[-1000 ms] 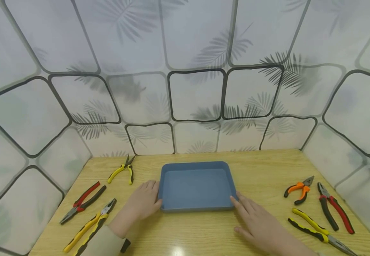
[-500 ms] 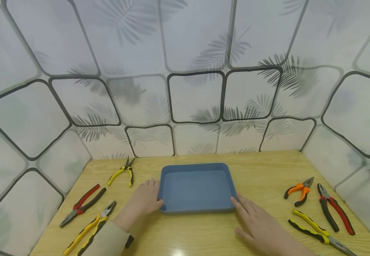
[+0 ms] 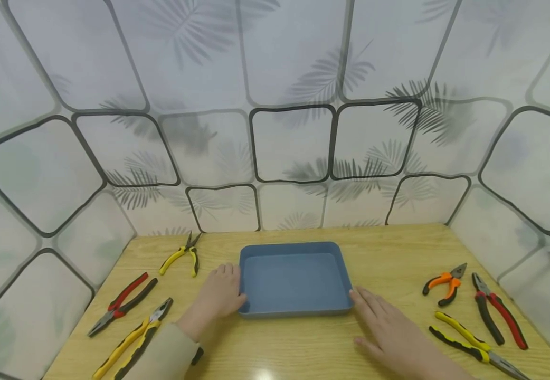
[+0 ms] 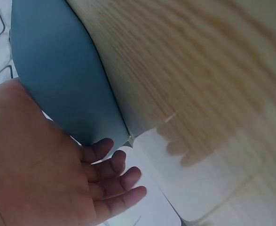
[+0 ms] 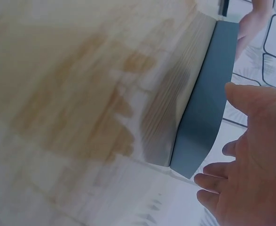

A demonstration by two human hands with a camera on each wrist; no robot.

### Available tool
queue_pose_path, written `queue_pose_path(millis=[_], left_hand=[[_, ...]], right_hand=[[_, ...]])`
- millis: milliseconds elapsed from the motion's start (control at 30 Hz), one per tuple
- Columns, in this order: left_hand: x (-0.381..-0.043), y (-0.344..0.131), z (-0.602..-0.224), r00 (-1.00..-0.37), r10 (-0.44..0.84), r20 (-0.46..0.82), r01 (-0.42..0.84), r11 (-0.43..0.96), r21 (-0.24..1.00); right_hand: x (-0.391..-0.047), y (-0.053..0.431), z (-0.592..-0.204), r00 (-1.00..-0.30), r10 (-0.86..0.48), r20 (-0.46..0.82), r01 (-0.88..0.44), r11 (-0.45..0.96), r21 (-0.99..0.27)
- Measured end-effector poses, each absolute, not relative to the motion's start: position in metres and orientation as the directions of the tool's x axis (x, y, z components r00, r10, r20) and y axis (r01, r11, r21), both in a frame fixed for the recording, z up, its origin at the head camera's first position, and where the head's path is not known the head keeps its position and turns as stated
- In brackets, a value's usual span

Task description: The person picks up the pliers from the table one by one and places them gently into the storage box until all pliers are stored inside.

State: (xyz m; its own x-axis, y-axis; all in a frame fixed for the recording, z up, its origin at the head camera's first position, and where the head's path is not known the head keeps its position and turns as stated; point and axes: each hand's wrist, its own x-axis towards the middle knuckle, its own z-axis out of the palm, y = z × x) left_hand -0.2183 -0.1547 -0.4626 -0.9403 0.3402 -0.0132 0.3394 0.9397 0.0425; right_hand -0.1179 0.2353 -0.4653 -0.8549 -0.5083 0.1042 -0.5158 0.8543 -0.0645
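A shallow blue rectangular tray [image 3: 294,282] lies on the wooden table, with nothing in it. My left hand [image 3: 218,293] is at its left side, the thumb by the near left corner. In the left wrist view, the relaxed fingers [image 4: 112,181] of that hand lie along the tray's outer wall [image 4: 65,70]. At the opposite side, my right hand [image 3: 389,327] has its fingertips against the right wall near the front corner, fingers extended. The right wrist view shows this palm [image 5: 260,155] beside the tray wall [image 5: 208,103]. Neither hand grips the rim.
Leftward lie small yellow-black pliers [image 3: 182,256], red-black pliers [image 3: 123,306] and long yellow-black pliers [image 3: 134,338]. On the right are orange-black pliers [image 3: 446,284], red-black pliers [image 3: 498,309] and yellow-black long-nose pliers [image 3: 476,345]. Patterned walls [image 3: 294,142] enclose the table [image 3: 275,348].
The tray has shifted slightly to the right. Both hands have moved a little rightward with it. The pliers have stayed in place.
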Motion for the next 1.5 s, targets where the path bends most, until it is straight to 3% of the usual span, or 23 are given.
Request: queue_pose_path(millis=[267,800,1500], left_hand=[[-0.220,-0.148,-0.464,-0.943,0.332,0.008,0.332,0.943,-0.018],[-0.216,-0.144,-0.472,-0.931,0.364,0.022,0.357,0.922,-0.147],[-0.218,-0.144,-0.461,-0.944,0.329,-0.003,0.324,0.928,-0.182]], right_hand=[[-0.118,0.243,-0.471,-0.867,-0.464,0.181,-0.472,0.882,0.001],[-0.114,0.268,-0.472,-0.904,-0.400,0.148,-0.410,0.911,-0.041],[-0.118,0.304,-0.470,-0.921,-0.346,0.179,-0.356,0.934,-0.023]])
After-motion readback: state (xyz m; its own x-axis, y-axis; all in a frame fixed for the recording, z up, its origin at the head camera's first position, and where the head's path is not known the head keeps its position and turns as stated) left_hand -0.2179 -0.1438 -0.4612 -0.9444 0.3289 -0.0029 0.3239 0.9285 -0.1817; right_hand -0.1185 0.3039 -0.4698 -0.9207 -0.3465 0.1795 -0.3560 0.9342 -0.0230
